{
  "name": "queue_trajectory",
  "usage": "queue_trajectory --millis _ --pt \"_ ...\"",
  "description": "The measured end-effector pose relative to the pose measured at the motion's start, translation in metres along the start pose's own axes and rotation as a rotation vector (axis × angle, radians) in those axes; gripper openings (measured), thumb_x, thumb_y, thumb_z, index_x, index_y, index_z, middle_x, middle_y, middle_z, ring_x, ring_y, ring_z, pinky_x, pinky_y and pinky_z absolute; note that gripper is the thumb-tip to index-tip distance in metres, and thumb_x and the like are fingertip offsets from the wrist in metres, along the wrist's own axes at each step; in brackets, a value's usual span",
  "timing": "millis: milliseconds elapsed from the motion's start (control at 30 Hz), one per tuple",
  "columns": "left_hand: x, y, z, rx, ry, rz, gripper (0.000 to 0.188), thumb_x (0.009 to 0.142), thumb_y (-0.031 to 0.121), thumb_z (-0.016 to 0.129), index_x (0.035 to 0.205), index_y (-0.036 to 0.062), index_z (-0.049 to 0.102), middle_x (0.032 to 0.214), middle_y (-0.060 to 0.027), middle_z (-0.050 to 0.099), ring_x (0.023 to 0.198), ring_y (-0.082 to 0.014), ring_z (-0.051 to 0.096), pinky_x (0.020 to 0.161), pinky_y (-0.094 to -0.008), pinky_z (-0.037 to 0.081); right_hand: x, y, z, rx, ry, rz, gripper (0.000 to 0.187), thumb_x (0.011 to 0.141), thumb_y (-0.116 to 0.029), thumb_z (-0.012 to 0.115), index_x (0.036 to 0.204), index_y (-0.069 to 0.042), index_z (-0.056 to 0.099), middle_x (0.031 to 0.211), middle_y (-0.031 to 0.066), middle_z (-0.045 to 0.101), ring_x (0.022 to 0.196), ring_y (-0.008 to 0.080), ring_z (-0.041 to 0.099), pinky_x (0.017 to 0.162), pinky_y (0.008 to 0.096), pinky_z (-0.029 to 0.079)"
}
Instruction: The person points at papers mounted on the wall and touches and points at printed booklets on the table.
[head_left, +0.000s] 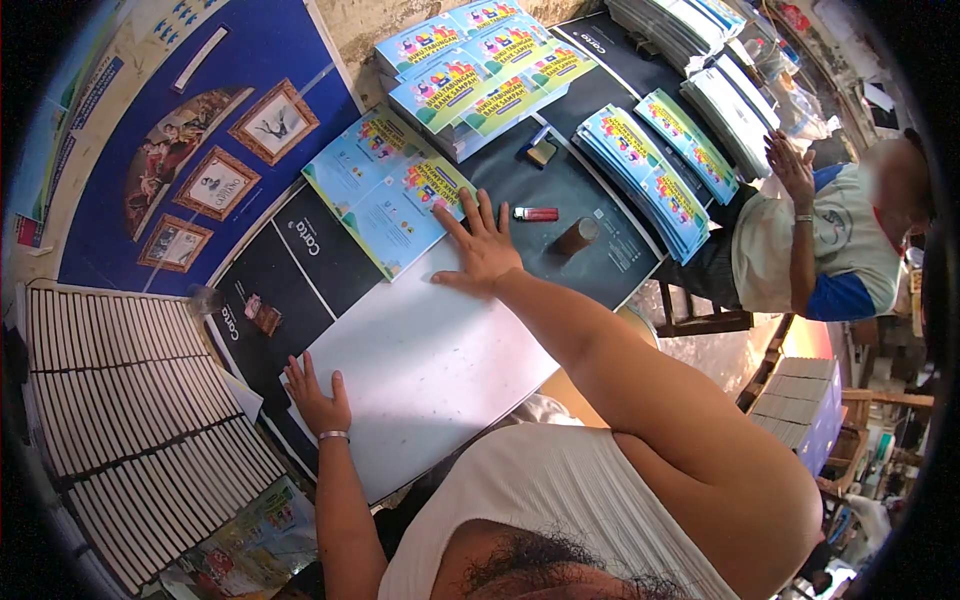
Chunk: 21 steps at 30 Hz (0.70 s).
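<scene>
A large white board [430, 350] lies in front of me on the black-covered table. My left hand [318, 400], with a band on its wrist, rests flat at the board's left edge with the fingers apart. My right hand [482, 245] is spread at the far end of the board. Its fingertips touch the near right part of a blue, green and yellow printed sheet [375, 195]. Just right of those fingers lies a red lighter [535, 214]. A short brown cylinder [575, 236] stands a little farther right. Neither hand grips anything.
Printed covers form a tall stack [480, 75] at the back and lower stacks [645, 180] at right. A small blue-and-yellow item [540, 152] lies between them. Bound blocks [140, 420] line the left. A co-worker [815, 235] sits at right, hands together.
</scene>
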<state>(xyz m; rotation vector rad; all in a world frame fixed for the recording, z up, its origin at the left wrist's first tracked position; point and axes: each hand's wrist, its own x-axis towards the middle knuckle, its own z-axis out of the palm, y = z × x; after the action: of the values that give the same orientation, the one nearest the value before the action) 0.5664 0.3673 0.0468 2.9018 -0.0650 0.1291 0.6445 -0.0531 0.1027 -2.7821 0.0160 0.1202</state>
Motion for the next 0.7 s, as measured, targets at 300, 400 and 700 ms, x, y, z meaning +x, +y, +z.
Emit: queue_trajectory --millis 300,400,700 --pt "-0.0001 0.0010 -0.0014 0.015 -0.014 -0.018 0.077 0.097 0.038 0.068 0.165 0.0134 0.041 0.174 -0.0222 0.028 0.161 -0.0448 0.024 0.130 -0.0616 0.017 0.0003 -0.0027 -0.0036 -0.014 -0.019 0.010 0.119 0.080 -0.075 0.075 0.172 -0.031 0.015 0.178 0.0215 0.005 0.164 0.0455 -0.002 0.128 0.0700 0.002" --pt "0.0000 0.0042 -0.0034 0.019 -0.026 -0.035 0.077 0.097 0.037 0.068 0.165 0.0139 0.041 0.174 -0.0216 0.028 0.161 -0.0440 0.023 0.131 -0.0612 0.016 0.0002 -0.0029 -0.0039 -0.026 -0.027 0.016 0.119 0.080 -0.076 0.075 0.172 -0.032 0.015 0.178 0.0211 0.004 0.164 0.0451 -0.002 0.128 0.0697 0.002" --pt "-0.0011 0.0029 -0.0035 0.004 -0.012 -0.028 0.076 0.097 0.035 0.069 0.165 0.0152 0.041 0.174 -0.0216 0.029 0.161 -0.0438 0.023 0.131 -0.0609 0.016 0.0004 -0.0041 -0.0052 -0.018 -0.016 0.013 0.119 0.079 -0.076 0.075 0.172 -0.031 0.016 0.178 0.0213 0.005 0.164 0.0454 -0.001 0.128 0.0702 0.004"
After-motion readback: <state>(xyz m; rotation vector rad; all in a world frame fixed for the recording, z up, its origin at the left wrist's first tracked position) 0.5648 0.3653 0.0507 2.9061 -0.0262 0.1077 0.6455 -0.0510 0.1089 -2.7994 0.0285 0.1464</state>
